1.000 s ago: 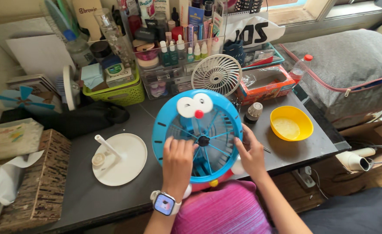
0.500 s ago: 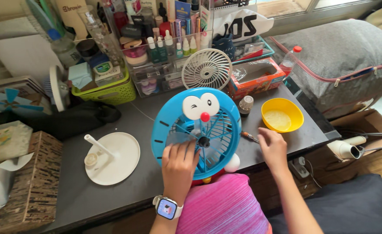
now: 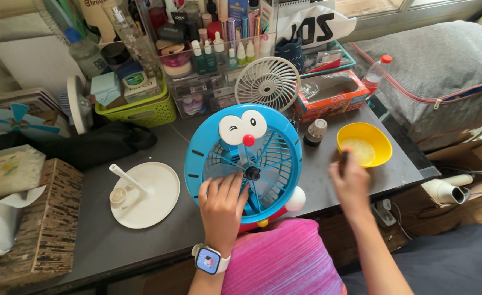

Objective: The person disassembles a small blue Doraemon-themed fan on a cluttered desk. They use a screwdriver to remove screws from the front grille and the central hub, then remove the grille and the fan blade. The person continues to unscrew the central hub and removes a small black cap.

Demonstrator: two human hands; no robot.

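Blue plastic forms the round fan (image 3: pixel 243 161), a cartoon cat's face at its top, standing upright at the near edge of the dark surface (image 3: pixel 104 240). Left hand (image 3: pixel 223 206) lies flat, fingers spread, on the grille. Right hand (image 3: pixel 351 183) is curled around a small dark tool just beside the yellow bowl (image 3: pixel 364 145). A white round base (image 3: pixel 145 194) lies to the left, apart; a small white fan (image 3: pixel 268 83) stands behind.
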